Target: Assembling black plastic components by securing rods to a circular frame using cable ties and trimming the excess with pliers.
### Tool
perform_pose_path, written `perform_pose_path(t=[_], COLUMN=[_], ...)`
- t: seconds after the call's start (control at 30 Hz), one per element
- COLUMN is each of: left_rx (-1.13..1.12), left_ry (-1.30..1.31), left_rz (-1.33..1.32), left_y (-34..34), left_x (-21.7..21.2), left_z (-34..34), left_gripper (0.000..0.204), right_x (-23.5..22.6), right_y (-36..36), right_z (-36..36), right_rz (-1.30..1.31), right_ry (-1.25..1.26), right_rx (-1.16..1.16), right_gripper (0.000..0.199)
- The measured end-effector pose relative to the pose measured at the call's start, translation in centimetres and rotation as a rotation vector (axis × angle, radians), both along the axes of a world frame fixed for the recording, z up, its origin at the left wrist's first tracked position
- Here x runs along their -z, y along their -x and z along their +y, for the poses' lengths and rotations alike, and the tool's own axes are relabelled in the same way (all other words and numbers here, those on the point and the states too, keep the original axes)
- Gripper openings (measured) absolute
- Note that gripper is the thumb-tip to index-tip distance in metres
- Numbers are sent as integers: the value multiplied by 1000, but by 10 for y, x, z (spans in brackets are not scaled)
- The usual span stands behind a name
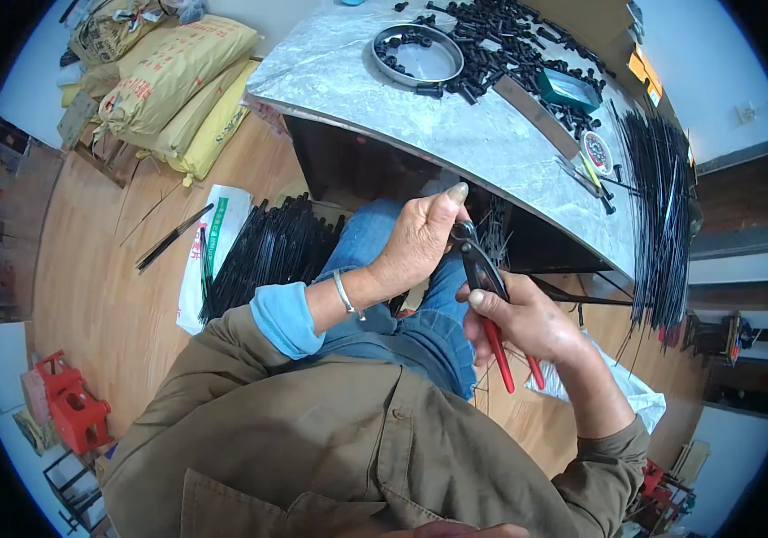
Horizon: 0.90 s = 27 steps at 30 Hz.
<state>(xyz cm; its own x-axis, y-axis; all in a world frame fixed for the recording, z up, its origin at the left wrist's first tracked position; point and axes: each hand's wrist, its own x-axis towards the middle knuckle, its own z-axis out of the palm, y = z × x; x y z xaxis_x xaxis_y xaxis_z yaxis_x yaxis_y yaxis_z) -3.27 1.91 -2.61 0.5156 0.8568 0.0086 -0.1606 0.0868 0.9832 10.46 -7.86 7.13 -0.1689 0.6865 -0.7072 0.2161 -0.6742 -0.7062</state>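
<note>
My right hand is wrapped round a pair of pliers with a dark metal head and red handles that point down toward my lap. At the pliers' jaws, my left hand is closed, thumb up, with its fingertips against the head of the tool. What those fingers hold, if anything, is too small and hidden to name. Both hands are over my lap, just in front of the table's near edge. Thin grey wires show behind the pliers, below the tabletop.
The marble-patterned table bears a pile of black bolt-like parts, a round metal dish, a flat metal bar and a green box. Long black rods overhang its right end. More rods lie left of my legs, near stacked sacks.
</note>
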Motion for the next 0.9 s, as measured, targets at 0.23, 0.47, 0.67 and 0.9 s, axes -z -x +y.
perform_pose_path(t=[0.23, 0.47, 0.67, 0.9], left_rx=[50, 94, 37, 61], left_ry=[65, 3, -40, 76], left_rz=[-96, -62, -9, -47], left_y=[0, 2, 1, 2], left_x=[-7, -7, -7, -10], left_z=[-5, -8, -10, 1], left_gripper=[56, 58, 58, 63], right_x=[-16, -20, -20, -12], right_y=[-12, -8, -3, -4], right_z=[0, -2, 8, 3], right_rz=[126, 17, -456, -221], right_ry=[101, 122, -18, -56], right_rx=[54, 3, -234, -120], right_gripper=[32, 24, 26, 25])
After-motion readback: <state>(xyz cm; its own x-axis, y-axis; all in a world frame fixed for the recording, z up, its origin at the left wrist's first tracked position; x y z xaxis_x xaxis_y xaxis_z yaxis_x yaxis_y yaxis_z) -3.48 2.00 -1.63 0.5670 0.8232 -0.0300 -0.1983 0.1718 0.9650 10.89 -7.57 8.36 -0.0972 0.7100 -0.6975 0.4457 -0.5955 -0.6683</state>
